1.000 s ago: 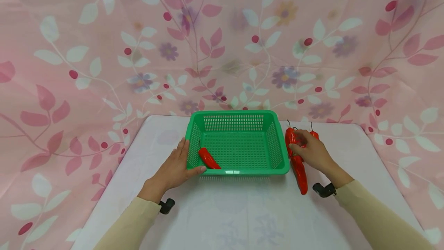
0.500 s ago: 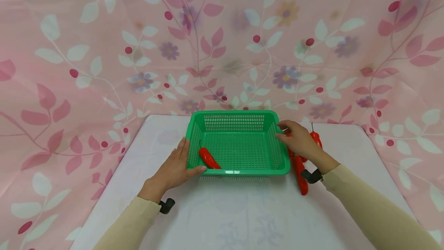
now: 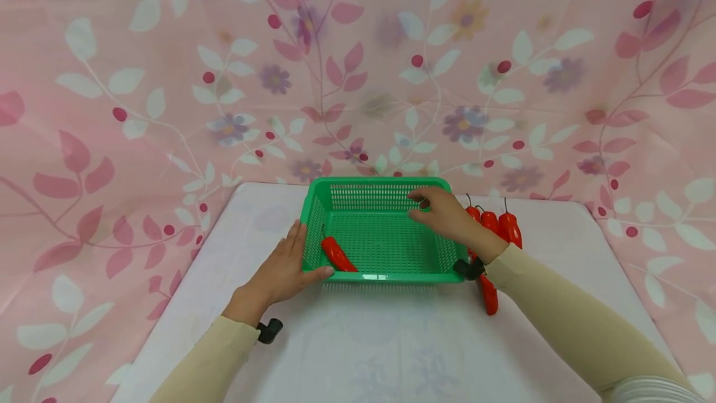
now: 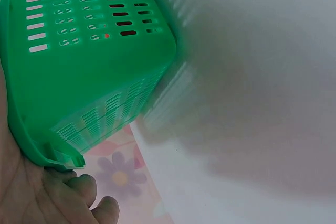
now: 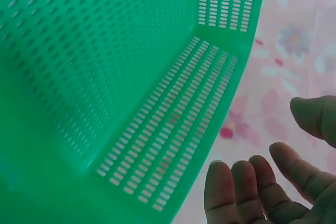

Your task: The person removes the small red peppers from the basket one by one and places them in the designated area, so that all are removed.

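A green plastic basket [image 3: 375, 277] stands on the table with a red chili pepper [image 3: 338, 255] lying at its front left. My left hand [image 3: 279, 269] rests on its left rim, fingers fairly straight along the side and thumb on the front rim. Over the basket's right part hovers my right hand [image 3: 447, 215]. Its thumb and fingers [image 5: 218, 192] are apart with nothing between them in the right wrist view. Several more red peppers [image 3: 509, 229] lie right of the basket, partly hidden by the right forearm.
A white cloth covers the table [image 3: 358, 341]. Behind it hangs a pink floral curtain [image 3: 358, 79], close to the basket's far side. Small black cameras [image 3: 270, 331] are worn on both wrists.
My right hand has left the peppers on the right and moved left across the rim to above the basket, carrying nothing visible. The left hand and basket have stayed put.
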Demonstrator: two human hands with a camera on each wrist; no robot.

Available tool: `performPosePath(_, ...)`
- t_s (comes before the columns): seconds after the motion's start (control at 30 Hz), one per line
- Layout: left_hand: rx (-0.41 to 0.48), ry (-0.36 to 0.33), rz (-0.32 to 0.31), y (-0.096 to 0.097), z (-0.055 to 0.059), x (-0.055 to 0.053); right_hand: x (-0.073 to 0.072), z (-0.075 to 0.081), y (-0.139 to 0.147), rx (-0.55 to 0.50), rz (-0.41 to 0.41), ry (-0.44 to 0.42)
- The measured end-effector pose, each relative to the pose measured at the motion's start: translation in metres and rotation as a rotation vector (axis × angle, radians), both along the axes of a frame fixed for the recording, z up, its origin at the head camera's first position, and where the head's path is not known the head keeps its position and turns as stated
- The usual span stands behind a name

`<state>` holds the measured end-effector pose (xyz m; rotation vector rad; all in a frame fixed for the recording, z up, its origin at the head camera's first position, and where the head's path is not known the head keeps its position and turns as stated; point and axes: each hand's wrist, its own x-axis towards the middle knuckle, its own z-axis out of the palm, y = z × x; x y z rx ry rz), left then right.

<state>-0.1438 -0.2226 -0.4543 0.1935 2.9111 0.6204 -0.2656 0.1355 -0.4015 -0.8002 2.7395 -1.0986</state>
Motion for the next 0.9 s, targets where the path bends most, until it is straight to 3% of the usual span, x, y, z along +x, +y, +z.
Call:
performPosePath(0.27,-0.006,0.023,-0.012,-0.001,-0.003,0.000,-0.004,0.002,-0.033,0.050,0.067,0.008)
performPosePath(0.67,-0.011,0.017,-0.009,-0.001,-0.001,0.001,-0.005,-0.003,-0.059,0.055,0.121,-0.071)
performPosePath(0.9,-0.061,0.033,-0.024,-0.001,0.002,0.000,-0.008,-0.008,-0.071,0.067,0.148,-0.118)
